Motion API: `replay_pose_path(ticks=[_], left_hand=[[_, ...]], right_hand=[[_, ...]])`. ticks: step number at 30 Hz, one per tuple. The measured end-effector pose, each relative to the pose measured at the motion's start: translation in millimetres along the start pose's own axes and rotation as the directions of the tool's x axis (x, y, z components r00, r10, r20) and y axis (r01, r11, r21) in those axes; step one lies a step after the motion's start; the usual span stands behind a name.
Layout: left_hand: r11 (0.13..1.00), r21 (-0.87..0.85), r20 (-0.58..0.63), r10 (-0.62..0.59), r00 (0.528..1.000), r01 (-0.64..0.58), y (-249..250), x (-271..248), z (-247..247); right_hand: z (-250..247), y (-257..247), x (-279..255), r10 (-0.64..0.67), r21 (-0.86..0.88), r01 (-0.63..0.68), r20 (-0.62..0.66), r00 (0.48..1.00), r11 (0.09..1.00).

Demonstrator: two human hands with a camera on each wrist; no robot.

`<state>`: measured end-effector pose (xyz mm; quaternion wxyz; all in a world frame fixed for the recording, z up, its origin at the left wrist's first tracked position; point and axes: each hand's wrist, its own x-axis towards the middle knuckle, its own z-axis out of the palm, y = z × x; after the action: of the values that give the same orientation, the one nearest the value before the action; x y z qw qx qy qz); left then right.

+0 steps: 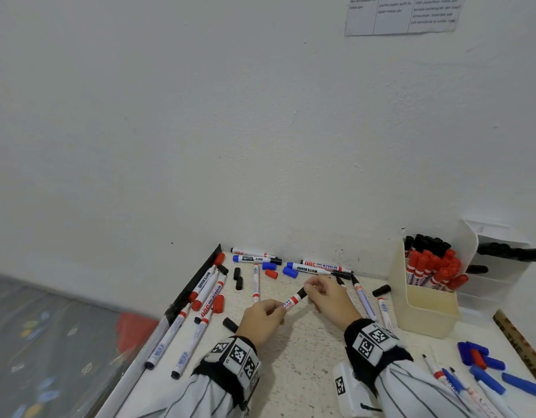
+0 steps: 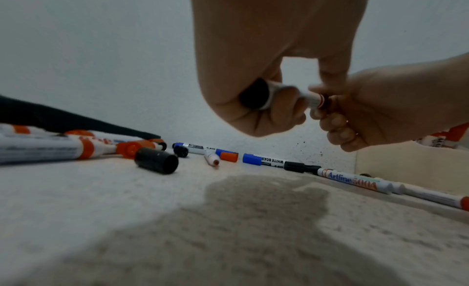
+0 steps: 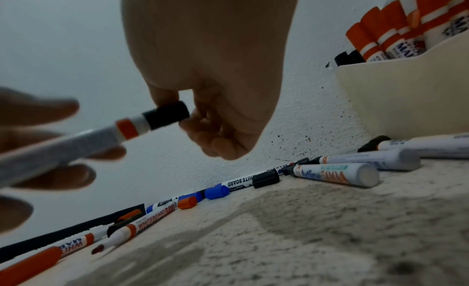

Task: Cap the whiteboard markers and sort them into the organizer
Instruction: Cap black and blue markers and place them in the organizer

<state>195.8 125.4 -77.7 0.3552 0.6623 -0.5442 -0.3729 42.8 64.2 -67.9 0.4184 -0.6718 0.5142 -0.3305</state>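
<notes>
The marker (image 1: 291,301) is hovering above the bench (image 1: 306,342), the left hand (image 1: 262,321) gripping its barrel while the right hand (image 1: 328,297) is pinching a black cap (image 1: 302,294) at its tip. The organizer (image 1: 423,309) is standing at three o'clock. Red band, black cap: mismatched colours could get it missorted.

A speckled white desk (image 1: 306,357) carries scattered whiteboard markers (image 1: 256,283) and loose caps (image 1: 239,278) (black, red and blue). A cream organizer (image 1: 423,309) stands at its right, a wooden ruler (image 1: 520,342) beyond, blue caps (image 1: 487,378) nearer.
</notes>
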Motion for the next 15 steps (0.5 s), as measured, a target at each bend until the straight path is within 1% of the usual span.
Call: replay_pose_path(ticks=[2, 3, 4, 5, 7, 8, 9, 10, 11, 13, 15], left_hand=[[0.997, -0.031, 0.027, 0.067, 0.997, -0.066, 3.6, -4.2, 0.0], [0.995, -0.01, 0.027, 0.103, 0.994, -0.103, 6.1, -5.3, 0.4], [0.989, 0.052, 0.019, 0.14, 0.99, -0.141, 8.5, -5.0, 0.9], [0.973, 0.15, 0.007, 0.177, 0.984, -0.176, 11.4, -4.4, 1.4], [0.896, 0.388, 0.002, 0.235, 0.972, -0.217, 18.8, -4.0, 3.2], [0.849, 0.476, 0.015, 0.252, 0.968, -0.229, 21.9, -3.8, 4.9], [0.823, 0.517, 0.033, 0.257, 0.966, -0.236, 23.8, -2.8, 6.6], [0.824, 0.514, 0.051, 0.248, 0.967, -0.239, 25.3, -1.2, 8.4], [0.847, 0.476, 0.069, 0.232, 0.97, -0.236, 27.0, 0.1, 9.3], [0.908, 0.362, 0.109, 0.184, 0.977, -0.212, 32.2, 0.9, 8.3], [0.956, 0.249, 0.145, 0.12, 0.982, -0.153, 36.8, -0.5, 6.0]], right_hand=[[-1.5, -2.8, -1.6, 0.019, -0.055, -0.019, -0.001, 1.0, 0.998], [-1.8, -4.5, -2.4, 0.033, -0.088, -0.034, -0.014, 0.999, 0.996], [-1.8, -6.6, -3.1, 0.044, -0.116, -0.047, -0.03, 0.999, 0.992], [-1.1, -7.6, -3.3, 0.06, -0.133, -0.065, -0.041, 0.997, 0.989], [0.9, -7.1, -3.0, 0.106, -0.127, -0.113, -0.058, 0.993, 0.986], [1.7, -6.3, -2.3, 0.132, -0.11, -0.139, -0.065, 0.989, 0.984], [2.6, -6.2, -1.6, 0.156, -0.083, -0.162, -0.071, 0.985, 0.983], [3.3, -6.9, -1.1, 0.174, -0.06, -0.179, -0.076, 0.982, 0.982], [3.5, -8.2, -1.0, 0.184, -0.046, -0.188, -0.078, 0.98, 0.981], [2.9, -12.2, -0.9, 0.182, -0.022, -0.184, -0.077, 0.98, 0.983], [3.0, -16.1, -2.3, 0.169, 0.019, -0.168, -0.081, 0.982, 0.986]])
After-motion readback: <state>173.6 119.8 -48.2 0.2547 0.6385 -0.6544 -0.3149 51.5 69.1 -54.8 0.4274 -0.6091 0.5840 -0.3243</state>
